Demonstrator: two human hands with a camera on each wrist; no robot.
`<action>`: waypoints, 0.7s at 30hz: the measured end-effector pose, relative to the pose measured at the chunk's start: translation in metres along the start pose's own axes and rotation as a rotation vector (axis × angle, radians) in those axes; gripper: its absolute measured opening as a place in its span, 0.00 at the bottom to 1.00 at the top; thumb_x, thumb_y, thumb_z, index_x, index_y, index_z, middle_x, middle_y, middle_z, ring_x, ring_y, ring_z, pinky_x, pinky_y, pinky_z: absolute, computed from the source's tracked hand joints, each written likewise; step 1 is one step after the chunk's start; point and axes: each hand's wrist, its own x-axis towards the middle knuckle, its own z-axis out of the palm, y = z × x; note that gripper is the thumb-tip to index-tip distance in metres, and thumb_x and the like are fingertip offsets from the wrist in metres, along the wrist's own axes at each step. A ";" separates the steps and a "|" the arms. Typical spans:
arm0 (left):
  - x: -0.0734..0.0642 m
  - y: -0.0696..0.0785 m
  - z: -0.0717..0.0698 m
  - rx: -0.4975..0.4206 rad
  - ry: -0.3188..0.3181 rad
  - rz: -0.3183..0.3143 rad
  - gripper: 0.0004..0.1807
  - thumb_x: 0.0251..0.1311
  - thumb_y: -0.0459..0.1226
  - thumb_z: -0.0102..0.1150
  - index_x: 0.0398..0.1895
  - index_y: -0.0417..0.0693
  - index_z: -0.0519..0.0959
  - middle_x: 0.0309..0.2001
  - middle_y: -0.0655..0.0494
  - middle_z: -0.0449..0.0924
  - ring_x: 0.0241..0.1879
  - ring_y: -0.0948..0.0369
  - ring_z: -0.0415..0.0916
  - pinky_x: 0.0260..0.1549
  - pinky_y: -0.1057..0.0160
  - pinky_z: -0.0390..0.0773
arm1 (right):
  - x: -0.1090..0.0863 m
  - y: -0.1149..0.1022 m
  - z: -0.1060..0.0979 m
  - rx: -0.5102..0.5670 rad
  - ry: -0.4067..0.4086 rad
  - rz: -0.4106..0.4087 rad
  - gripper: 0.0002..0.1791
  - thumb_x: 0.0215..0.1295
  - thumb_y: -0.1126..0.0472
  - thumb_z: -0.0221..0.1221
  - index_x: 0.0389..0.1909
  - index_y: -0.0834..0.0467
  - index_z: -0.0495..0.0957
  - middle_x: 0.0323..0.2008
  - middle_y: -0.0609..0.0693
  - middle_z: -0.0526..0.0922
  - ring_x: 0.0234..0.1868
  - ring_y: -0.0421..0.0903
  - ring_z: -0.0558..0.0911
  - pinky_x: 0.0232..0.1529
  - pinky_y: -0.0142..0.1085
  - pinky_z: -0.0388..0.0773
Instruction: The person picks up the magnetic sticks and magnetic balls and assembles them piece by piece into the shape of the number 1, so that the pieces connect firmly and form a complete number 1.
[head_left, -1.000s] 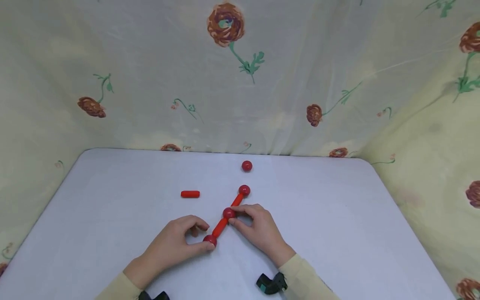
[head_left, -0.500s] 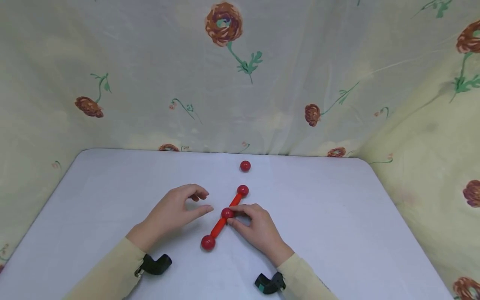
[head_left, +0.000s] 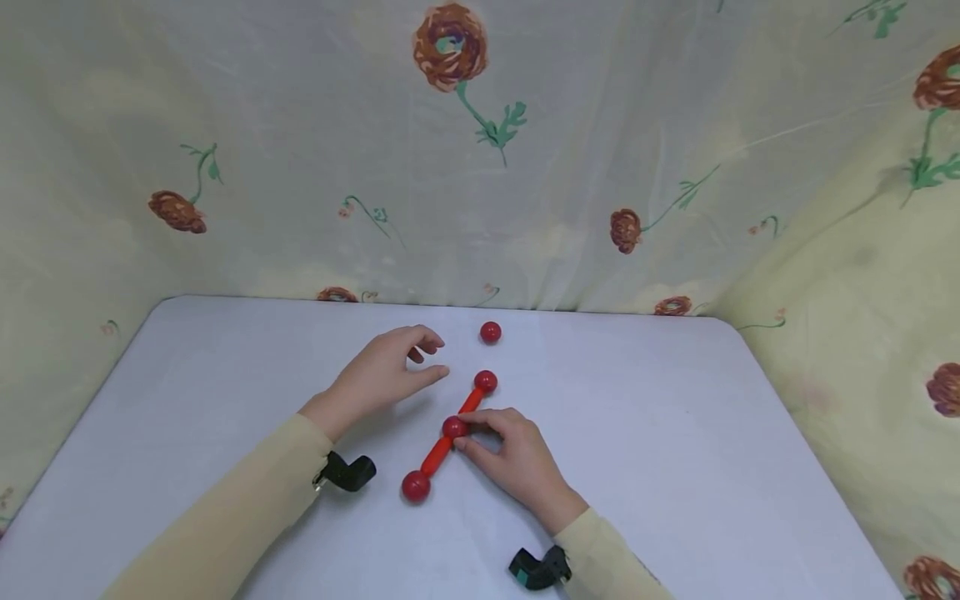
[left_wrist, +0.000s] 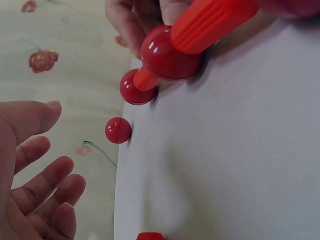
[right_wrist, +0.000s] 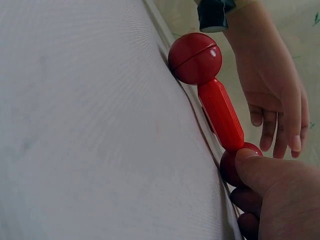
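Note:
A straight chain of three red balls joined by two orange-red rods lies slanting on the table. My right hand point(head_left: 521, 458) pinches the middle ball point(head_left: 453, 427) between thumb and fingers. The near ball point(head_left: 416, 487) and near rod point(head_left: 437, 457) stick out toward me; the far rod point(head_left: 472, 401) leads to the far ball point(head_left: 486, 382). A loose red ball point(head_left: 491, 332) sits beyond the chain. My left hand point(head_left: 386, 371) hovers left of these two balls, holding nothing, thumb and fingers apart. A loose red rod point(left_wrist: 150, 236) peeks in at the bottom of the left wrist view; the left arm hides it from the head view.
The white table point(head_left: 675, 450) has rounded far corners. Behind it hangs a pale flowered cloth point(head_left: 555, 208), which continues along both sides. Each sleeve cuff carries a black wrist camera, the left one point(head_left: 348, 472) above the table beside the chain.
My left hand has let go of the near ball and moved away over the table, past the loose rod toward the loose ball. My right hand keeps its pinch on the middle ball.

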 end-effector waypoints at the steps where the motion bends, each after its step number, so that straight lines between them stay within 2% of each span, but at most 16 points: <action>1: 0.004 0.001 0.000 0.002 -0.007 -0.007 0.24 0.59 0.51 0.67 0.56 0.54 0.78 0.51 0.56 0.80 0.47 0.61 0.75 0.43 0.58 0.79 | 0.000 0.000 0.000 -0.001 0.000 0.002 0.18 0.61 0.49 0.68 0.53 0.45 0.83 0.44 0.32 0.82 0.46 0.35 0.77 0.47 0.36 0.78; 10: 0.038 0.003 0.006 -0.001 -0.076 -0.064 0.27 0.59 0.49 0.68 0.60 0.52 0.75 0.54 0.51 0.79 0.50 0.56 0.75 0.43 0.55 0.80 | 0.000 -0.001 0.001 -0.008 0.001 0.005 0.18 0.60 0.51 0.69 0.52 0.45 0.83 0.43 0.31 0.82 0.45 0.33 0.76 0.46 0.36 0.78; 21: 0.076 0.014 0.015 0.045 -0.101 -0.053 0.28 0.60 0.49 0.67 0.62 0.55 0.73 0.56 0.52 0.77 0.51 0.56 0.75 0.44 0.55 0.80 | 0.000 -0.002 -0.002 -0.006 -0.006 0.003 0.18 0.61 0.51 0.69 0.52 0.44 0.83 0.44 0.31 0.82 0.46 0.33 0.76 0.46 0.36 0.78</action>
